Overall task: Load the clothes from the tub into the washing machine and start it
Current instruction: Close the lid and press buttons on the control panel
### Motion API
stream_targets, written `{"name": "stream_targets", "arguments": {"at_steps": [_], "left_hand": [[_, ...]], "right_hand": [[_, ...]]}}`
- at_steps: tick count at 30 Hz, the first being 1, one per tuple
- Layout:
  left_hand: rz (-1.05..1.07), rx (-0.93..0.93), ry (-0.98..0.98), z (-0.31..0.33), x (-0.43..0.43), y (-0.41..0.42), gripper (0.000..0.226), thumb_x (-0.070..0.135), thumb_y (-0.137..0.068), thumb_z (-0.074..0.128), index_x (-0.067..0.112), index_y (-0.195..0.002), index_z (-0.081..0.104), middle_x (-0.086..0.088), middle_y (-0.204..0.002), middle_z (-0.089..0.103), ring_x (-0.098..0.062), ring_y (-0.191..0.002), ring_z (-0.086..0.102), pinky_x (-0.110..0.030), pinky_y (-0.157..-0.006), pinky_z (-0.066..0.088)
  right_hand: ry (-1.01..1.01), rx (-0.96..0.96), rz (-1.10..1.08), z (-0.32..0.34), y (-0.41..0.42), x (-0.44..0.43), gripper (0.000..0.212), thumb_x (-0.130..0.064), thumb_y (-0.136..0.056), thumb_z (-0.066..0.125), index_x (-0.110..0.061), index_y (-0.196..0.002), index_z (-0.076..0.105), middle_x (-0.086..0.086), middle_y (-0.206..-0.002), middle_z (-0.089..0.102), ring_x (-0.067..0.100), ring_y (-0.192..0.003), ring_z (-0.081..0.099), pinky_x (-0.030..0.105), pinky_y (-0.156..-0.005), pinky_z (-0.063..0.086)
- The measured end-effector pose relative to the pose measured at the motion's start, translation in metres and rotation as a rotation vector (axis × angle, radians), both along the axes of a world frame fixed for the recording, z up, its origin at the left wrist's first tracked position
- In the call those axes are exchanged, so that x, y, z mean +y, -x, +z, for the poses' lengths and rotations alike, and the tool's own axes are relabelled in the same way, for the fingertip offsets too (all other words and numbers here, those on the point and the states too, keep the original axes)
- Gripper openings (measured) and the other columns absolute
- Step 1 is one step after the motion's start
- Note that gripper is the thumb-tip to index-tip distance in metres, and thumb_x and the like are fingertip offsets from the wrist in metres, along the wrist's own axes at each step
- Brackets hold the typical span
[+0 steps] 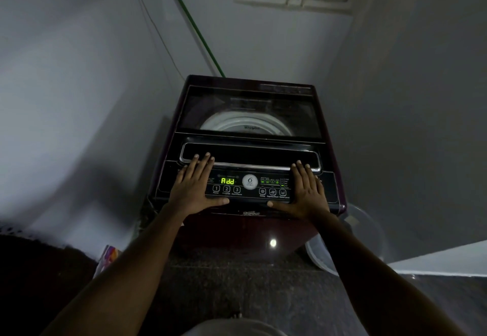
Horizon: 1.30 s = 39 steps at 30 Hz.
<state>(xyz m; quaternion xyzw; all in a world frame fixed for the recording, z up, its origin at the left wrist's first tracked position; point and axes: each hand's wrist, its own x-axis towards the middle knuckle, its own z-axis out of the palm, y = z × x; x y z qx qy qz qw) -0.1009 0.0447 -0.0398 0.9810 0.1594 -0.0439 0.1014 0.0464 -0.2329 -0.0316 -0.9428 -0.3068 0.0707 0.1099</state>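
Washing machine (232,227), dark red, seen from above; its lid (249,106) is closed, with the white drum rim (247,122) visible through it. A pale plastic tub (366,233) stands on the floor at the machine's front right corner; its contents cannot be made out. Left hand (193,190) and right hand (307,190) lie palm-down on the machine's control panel (253,198), fingers straight and slightly spread, holding nothing, fingertips at the lid's front edge. Between them the display (227,180) reads "Add".
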Motion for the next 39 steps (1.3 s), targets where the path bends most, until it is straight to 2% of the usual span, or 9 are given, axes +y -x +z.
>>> {"name": "stream_targets", "arguments": {"at_steps": [24,39], "left_hand": [[0.001,0.017,0.001,0.0004,-0.0002,0.0,0.129,0.096,-0.06,0.036,0.025,-0.151,-0.02,0.008,-0.157,-0.031,-0.016,-0.145,-0.028,-0.047,-0.118,-0.004],[-0.001,0.007,0.012,-0.001,-0.0001,0.0,0.129,0.095,-0.06,0.039,0.026,-0.151,-0.019,0.009,-0.157,-0.03,-0.016,-0.145,-0.027,-0.047,-0.117,-0.005]], "right_hand": [[0.0,0.012,0.004,0.0016,0.0003,-0.0001,0.135,-0.097,-0.053,0.041,-0.018,-0.152,-0.005,-0.004,-0.161,-0.012,0.013,-0.145,-0.021,0.039,-0.117,-0.009],[-0.006,-0.003,0.006,-0.0007,-0.0001,-0.001,0.135,-0.097,-0.053,0.04,-0.017,-0.152,-0.002,-0.002,-0.161,-0.009,0.014,-0.146,-0.018,0.043,-0.119,-0.004]]}}
